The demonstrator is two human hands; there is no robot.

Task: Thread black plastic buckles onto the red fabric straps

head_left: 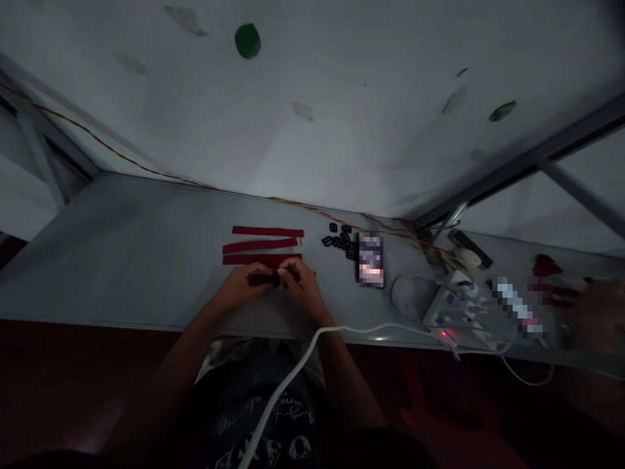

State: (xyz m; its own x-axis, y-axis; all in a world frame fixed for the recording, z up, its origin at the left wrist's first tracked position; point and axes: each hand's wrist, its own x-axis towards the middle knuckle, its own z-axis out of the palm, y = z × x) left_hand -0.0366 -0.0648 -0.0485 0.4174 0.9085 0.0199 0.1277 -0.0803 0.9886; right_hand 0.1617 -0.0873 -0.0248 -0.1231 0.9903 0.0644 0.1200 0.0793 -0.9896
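Note:
My left hand (244,284) and my right hand (301,286) meet near the table's front edge, fingers pinched together. Between them is a dark red fabric strip (269,279), mostly hidden by the fingers. Whether a small part is threaded on it, I cannot make out. Just beyond my hands lie more flat red strips, roughly parallel: a far one (267,231), a middle one (258,246) and a near one (261,259) close to my fingertips. To the right of the strips sits a loose pile of small black strap buckles (346,243).
A phone (371,260) lies against the buckles. Farther right are a power strip (459,312) with a white cable (342,327) crossing my right forearm, and a second screen (517,306). Another person's blurred hand (603,306) is at the far right by red strips. Thin wires run along the wall.

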